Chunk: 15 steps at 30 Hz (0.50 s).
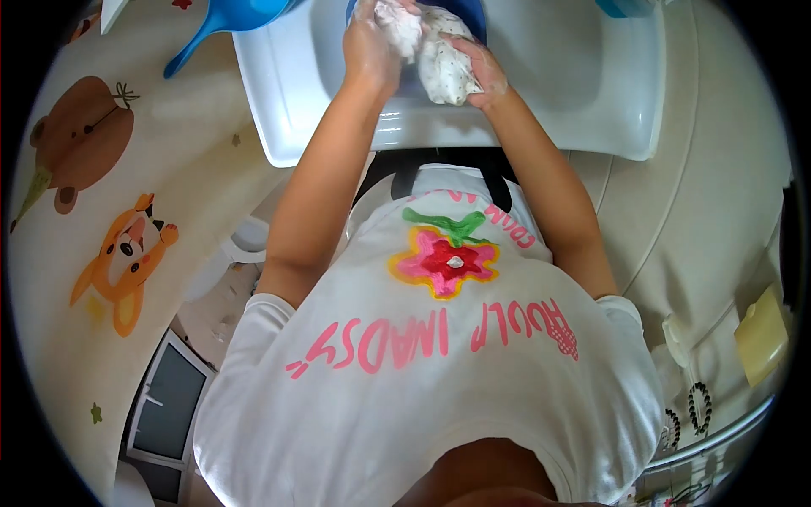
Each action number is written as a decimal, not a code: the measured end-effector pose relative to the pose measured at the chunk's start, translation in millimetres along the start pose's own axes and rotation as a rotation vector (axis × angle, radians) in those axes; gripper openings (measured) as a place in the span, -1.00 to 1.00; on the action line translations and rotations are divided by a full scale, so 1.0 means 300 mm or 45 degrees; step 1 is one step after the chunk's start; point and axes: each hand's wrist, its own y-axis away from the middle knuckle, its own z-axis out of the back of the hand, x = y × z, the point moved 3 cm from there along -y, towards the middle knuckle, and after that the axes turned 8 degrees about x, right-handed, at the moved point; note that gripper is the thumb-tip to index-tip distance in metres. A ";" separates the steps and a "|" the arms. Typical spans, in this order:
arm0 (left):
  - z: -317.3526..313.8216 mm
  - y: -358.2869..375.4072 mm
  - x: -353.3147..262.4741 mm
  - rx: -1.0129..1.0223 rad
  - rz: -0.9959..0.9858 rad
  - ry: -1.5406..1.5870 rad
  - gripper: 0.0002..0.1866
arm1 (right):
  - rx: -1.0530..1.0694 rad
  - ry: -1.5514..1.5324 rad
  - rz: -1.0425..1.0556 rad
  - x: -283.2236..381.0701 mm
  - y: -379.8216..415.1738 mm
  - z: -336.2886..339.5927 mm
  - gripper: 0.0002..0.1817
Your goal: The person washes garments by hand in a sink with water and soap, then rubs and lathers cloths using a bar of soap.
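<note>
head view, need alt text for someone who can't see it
The left hand and right hand hold white cloth, partly speckled, over a blue basin in a white sink. A blue scoop is at the sink's left edge; the person's white shirt bears a pink flower.

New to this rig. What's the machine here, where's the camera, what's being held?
There's no machine: these are a person's bare hands. The single picture comes from a head-worn camera looking forward and down, so the wearer's white T-shirt fills the lower part, its lettering upside down to us.

At the top, the left hand and right hand both grasp bunched white cloth, speckled on the right-hand side; whether it's one piece or two, I can't tell. Below the cloth is something blue, partly hidden, inside a white washbasin. A blue dipper is by the basin's left edge.
</note>
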 end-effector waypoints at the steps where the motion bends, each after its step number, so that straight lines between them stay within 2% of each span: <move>1: 0.047 -0.017 0.003 0.039 -0.091 -0.169 -0.62 | -0.056 0.035 0.029 -0.005 -0.016 0.031 -0.61; 2: 0.093 -0.020 0.017 0.022 -0.110 -0.326 -0.70 | -0.232 -0.014 -0.062 -0.012 -0.017 0.070 -0.62; 3: 0.116 -0.020 0.017 0.009 -0.132 -0.485 -0.70 | -0.411 -0.076 -0.144 -0.005 -0.013 0.084 -0.63; 4: 0.143 -0.023 0.018 -0.003 -0.155 -0.645 -0.62 | -0.414 -0.128 -0.074 -0.009 -0.016 0.111 -0.62; 5: 0.183 -0.034 0.029 -0.043 -0.103 -0.867 -0.65 | -0.416 -0.179 -0.002 -0.021 -0.019 0.162 -0.60; 6: 0.176 -0.033 0.038 -0.039 -0.098 -0.895 -0.63 | -0.417 -0.229 0.071 -0.001 -0.012 0.164 -0.59; 8: 0.165 -0.010 0.063 -0.037 -0.072 -0.953 -0.59 | -0.349 -0.300 0.107 0.029 0.026 0.166 -0.63; 9: 0.132 0.010 0.061 0.045 -0.077 -0.988 -0.52 | -0.326 -0.386 0.155 0.035 0.031 0.151 -0.63; 10: 0.097 0.024 0.068 0.165 0.088 -0.918 -0.40 | -0.301 -0.471 0.204 0.043 0.036 0.137 -0.63; 12: 0.031 0.023 0.090 0.379 -0.151 -1.222 -0.29 | -0.057 -0.381 0.079 0.113 0.068 0.058 -0.53; 13: -0.003 0.039 0.091 0.569 -0.046 -1.040 -0.23 | 0.060 -0.333 0.017 0.164 0.102 -0.003 -0.47; 15: -0.043 0.028 0.103 0.636 0.093 -0.985 -0.38 | 0.048 -0.222 -0.094 0.202 0.148 -0.042 -0.34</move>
